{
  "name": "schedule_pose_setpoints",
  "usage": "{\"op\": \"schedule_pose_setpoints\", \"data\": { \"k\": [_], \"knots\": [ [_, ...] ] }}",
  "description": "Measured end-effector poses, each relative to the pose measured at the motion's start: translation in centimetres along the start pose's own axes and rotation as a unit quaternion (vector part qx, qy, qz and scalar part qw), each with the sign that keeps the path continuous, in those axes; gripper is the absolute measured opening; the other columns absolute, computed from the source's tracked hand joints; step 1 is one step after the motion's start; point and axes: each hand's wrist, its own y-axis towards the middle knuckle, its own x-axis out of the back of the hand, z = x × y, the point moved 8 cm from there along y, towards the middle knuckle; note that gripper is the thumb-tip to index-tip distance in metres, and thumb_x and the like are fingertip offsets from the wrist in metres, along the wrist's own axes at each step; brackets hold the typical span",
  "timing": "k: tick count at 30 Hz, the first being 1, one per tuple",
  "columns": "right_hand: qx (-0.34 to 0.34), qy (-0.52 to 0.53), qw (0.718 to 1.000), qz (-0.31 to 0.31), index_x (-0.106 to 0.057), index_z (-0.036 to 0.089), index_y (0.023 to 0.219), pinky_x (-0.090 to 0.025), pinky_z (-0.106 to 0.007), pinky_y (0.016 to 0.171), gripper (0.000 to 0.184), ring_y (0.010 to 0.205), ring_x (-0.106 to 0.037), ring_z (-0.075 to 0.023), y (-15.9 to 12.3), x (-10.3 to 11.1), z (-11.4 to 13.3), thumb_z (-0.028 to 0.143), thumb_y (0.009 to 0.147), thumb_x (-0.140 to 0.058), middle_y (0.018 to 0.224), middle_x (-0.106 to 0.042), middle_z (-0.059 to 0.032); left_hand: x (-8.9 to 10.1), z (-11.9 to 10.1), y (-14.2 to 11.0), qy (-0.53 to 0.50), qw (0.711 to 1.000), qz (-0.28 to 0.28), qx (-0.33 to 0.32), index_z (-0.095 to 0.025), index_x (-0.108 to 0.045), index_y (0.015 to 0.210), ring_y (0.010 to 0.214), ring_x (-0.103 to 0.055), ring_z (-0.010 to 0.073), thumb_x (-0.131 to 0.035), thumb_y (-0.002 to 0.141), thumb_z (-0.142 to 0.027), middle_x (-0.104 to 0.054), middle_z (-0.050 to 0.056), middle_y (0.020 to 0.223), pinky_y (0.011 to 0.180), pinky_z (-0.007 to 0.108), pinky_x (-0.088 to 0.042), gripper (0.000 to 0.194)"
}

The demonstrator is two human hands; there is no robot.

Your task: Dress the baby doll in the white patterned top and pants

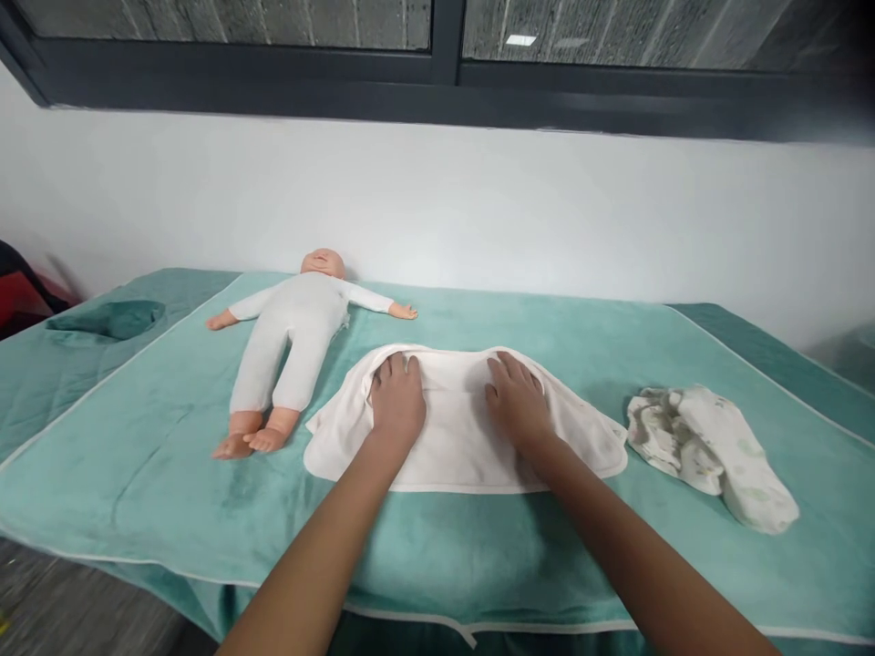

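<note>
A folded white cloth (455, 446) lies in front of me on the green cover, with rounded corners at both sides. My left hand (400, 396) is on its left part, fingers curled at the upper folded edge. On the right part of the same edge, my right hand (519, 405) has its fingers bent over the fabric in a similar way. The fingertips are partly hidden in the folds. To the left, a baby doll (297, 319) in a white bodysuit lies on its back, arms spread and feet bare, apart from both hands.
A crumpled white printed baby garment (711, 446) rests to the right. The green cover (170, 492) has pale piping and hangs over the front edge. Behind stand a white wall (547, 219) and a dark window frame (273, 82). Something red and black (20, 292) shows at far left.
</note>
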Motion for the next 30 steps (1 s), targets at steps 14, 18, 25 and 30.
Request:
{"op": "schedule_pose_setpoints", "data": {
  "k": [14,18,25,30],
  "knots": [
    [0.016,-0.052,0.998,-0.036,-0.032,0.018,0.148,-0.037,-0.046,0.105,0.072,0.142,-0.026,-0.028,5.0,0.1,0.3,-0.002,0.079,-0.037,0.161,-0.015,-0.011,-1.3,-0.5,6.6,-0.115,0.988,-0.082,0.06,-0.004,-0.043,0.139,0.133,-0.04,0.0303,-0.034,0.083,-0.003,-0.044,0.019,0.143,0.113,0.04,-0.032,0.056],
    [0.004,-0.037,0.999,-0.012,-0.037,0.015,0.145,-0.037,-0.048,0.106,0.069,0.143,-0.026,-0.0296,6.1,-1.0,-0.8,-0.001,0.079,-0.037,0.16,-0.016,-0.0125,-2.8,-0.5,7.0,-0.083,0.994,-0.061,0.034,-0.007,-0.038,0.143,0.135,-0.037,0.0324,-0.031,0.087,-0.007,-0.041,0.019,0.147,0.108,0.045,-0.037,0.057],
    [-0.062,0.119,0.99,-0.036,-0.03,0.008,0.148,-0.033,-0.038,0.114,0.07,0.146,-0.021,-0.0242,8.4,-2.7,-1.0,0.004,0.078,-0.035,0.159,-0.018,-0.0144,-4.2,-0.7,8.3,-0.079,0.995,-0.05,0.04,-0.003,-0.042,0.14,0.135,-0.038,0.0331,-0.031,0.092,-0.014,-0.045,0.024,0.142,0.11,0.045,-0.033,0.05],
    [-0.088,0.134,0.985,-0.065,-0.023,0.002,0.15,-0.025,-0.045,0.119,0.068,0.148,-0.013,-0.0288,9.5,-3.3,-0.6,0.013,0.084,-0.038,0.159,-0.011,-0.02,-4.6,-0.9,9.3,-0.103,0.992,-0.048,0.05,-0.002,-0.04,0.141,0.135,-0.039,0.0317,-0.029,0.094,-0.015,-0.043,0.023,0.144,0.111,0.042,-0.033,0.05]
  ]
}}
